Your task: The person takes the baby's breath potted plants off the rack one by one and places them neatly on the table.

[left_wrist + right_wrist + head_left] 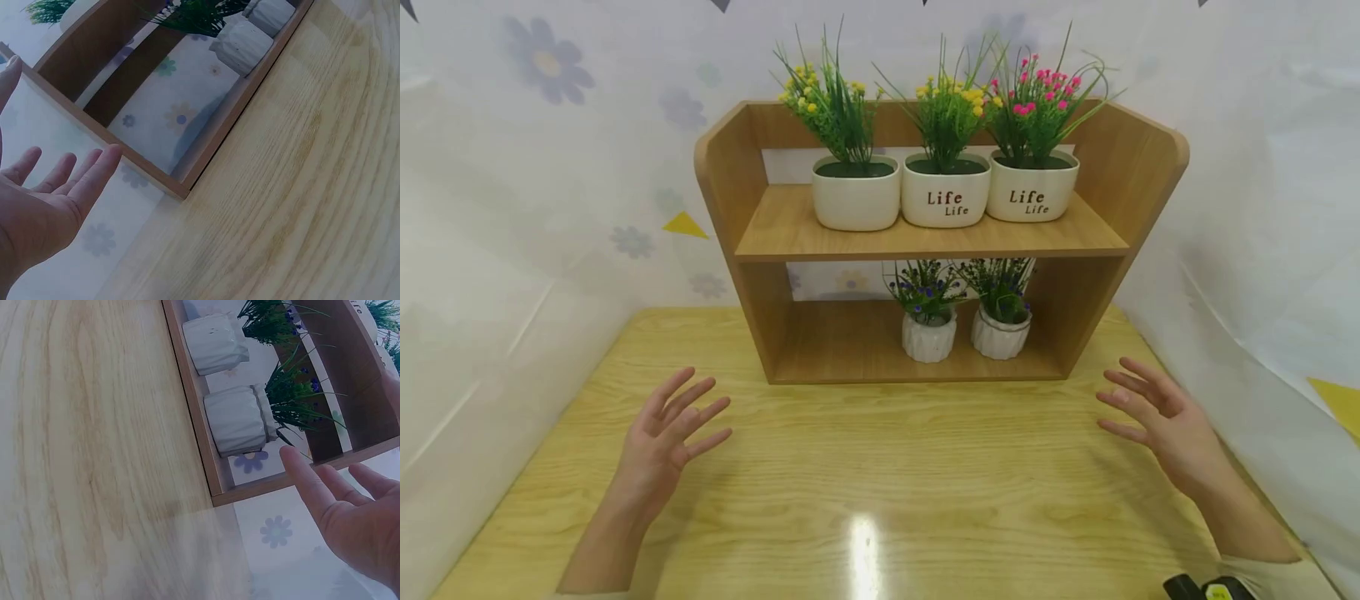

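Fingers spread, my left hand hovers over the table's left side, in front of the wooden shelf. My right hand is held the same way on the right side, with nothing in it. Three cream oval pots stand in a row on the upper board: a left pot and a middle pot with yellow flowers, and a right pot with pink ones. Below, two white ribbed pots, one near the middle and one further right, hold plants with dark blue flowers.
The shelf stands at the back of the wood-grain table. A white flower-print sheet hangs behind and along both sides. A black device sits by the right wrist at the lower edge of the head view.
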{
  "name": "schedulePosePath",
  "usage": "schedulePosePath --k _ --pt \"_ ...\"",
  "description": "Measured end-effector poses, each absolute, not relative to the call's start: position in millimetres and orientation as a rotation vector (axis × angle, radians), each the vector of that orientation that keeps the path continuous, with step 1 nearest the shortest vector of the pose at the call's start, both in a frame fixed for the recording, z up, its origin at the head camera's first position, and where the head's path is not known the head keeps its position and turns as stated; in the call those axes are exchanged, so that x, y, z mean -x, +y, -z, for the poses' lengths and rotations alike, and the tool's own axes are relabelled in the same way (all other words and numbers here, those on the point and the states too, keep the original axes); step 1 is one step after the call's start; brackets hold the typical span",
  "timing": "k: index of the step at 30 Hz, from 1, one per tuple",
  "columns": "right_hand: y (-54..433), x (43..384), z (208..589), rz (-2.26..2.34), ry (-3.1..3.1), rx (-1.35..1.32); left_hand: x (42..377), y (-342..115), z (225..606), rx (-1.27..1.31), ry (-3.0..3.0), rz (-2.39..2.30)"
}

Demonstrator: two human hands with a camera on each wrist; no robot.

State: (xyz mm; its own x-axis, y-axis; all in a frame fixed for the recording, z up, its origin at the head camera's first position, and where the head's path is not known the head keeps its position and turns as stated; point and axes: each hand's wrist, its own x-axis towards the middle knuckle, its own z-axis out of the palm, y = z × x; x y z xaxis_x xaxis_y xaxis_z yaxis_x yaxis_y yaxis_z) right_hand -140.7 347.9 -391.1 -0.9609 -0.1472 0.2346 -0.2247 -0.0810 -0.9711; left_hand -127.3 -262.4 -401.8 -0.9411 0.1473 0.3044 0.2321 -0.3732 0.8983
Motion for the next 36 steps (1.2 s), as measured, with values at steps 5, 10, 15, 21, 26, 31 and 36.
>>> schedulePosePath --k 5,10,15,21,26,31,36 --pt "348 142 385 -2.239 -2.083 -0.431 131 -257 397 0.536 -1.731 2.497" --pt "350 144 380 -2.24 -2.058 -0.446 137 -249 390 0.53 -1.744 2.49" --pt "350 146 374 -2.226 -2.054 -0.41 144 -239 381 0.526 -1.765 2.472" --pt "349 152 367 -2.233 -2.039 -0.407 153 -226 367 0.537 -1.768 2.46" --pt "351 155 360 -2.236 -2.003 -0.428 163 -214 353 0.539 -1.801 2.457" --pt "352 158 353 -2.274 -1.955 -0.405 170 -205 341 0.526 -1.819 2.436" --pt "353 162 348 -2.29 -1.934 -0.358 175 -199 329 0.535 -1.804 2.413"
